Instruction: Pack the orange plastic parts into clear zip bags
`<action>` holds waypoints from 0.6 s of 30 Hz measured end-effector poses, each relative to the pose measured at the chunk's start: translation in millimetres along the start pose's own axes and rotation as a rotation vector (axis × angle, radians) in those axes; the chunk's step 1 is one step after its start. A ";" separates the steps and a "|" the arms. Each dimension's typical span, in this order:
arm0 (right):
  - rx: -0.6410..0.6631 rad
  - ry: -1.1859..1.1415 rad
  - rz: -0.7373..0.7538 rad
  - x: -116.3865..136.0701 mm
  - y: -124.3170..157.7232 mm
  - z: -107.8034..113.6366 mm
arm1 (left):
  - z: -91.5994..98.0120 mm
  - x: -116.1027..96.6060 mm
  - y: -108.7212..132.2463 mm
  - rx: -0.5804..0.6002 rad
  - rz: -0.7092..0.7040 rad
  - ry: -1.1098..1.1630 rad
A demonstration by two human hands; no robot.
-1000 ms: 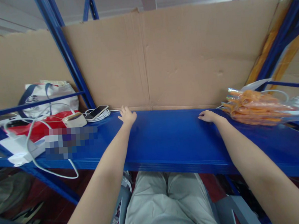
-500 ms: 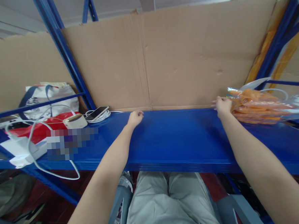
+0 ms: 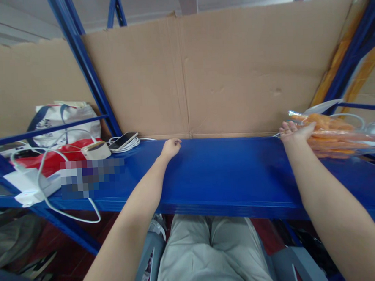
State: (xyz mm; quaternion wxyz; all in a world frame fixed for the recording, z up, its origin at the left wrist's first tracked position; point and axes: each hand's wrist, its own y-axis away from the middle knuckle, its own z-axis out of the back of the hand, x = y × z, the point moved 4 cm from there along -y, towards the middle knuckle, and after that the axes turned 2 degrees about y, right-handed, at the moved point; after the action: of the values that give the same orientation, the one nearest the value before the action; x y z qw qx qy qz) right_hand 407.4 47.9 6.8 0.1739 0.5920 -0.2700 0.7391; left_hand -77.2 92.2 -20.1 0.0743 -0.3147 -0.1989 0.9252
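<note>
My left hand (image 3: 171, 148) rests near the back of the blue shelf top (image 3: 218, 172), its fingers loosely curled and nothing showing in them. Over on the right, my right hand (image 3: 295, 132) is open, palm turned up and fingers spread. Beside it lies a clear plastic bag of orange items (image 3: 333, 136); their kind is hard to make out. The thumb of that hand overlaps the bag's left edge in view, and I cannot tell whether it touches.
A cardboard panel (image 3: 234, 70) stands along the back. To the left are a phone (image 3: 124, 141) on a coiled white cable, a white power bank (image 3: 96, 150), a red bag (image 3: 53, 161), a white tote bag (image 3: 78, 117) and white chargers (image 3: 28, 184). Blue posts (image 3: 81, 62) frame the shelf.
My right hand has turned palm up, opened its fingers and shifted slightly right against the bag's left end. My left hand has barely moved.
</note>
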 end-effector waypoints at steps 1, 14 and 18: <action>-0.005 0.007 -0.004 1.0 1.8 -0.5 | 0.0 -0.3 0.1 -0.001 -0.002 -0.003; -0.168 -0.319 -0.147 12.1 19.5 -0.8 | 0.7 -3.0 1.6 0.003 -0.014 -0.002; -0.304 -0.487 -0.217 8.7 17.0 2.1 | 1.1 -4.8 2.4 0.018 -0.007 -0.019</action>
State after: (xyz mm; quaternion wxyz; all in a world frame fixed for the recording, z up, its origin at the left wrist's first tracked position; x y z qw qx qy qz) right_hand 397.1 32.6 12.3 0.2686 0.7443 -0.3464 0.5039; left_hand -74.1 88.4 -17.6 0.0785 -0.3047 -0.1925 0.9295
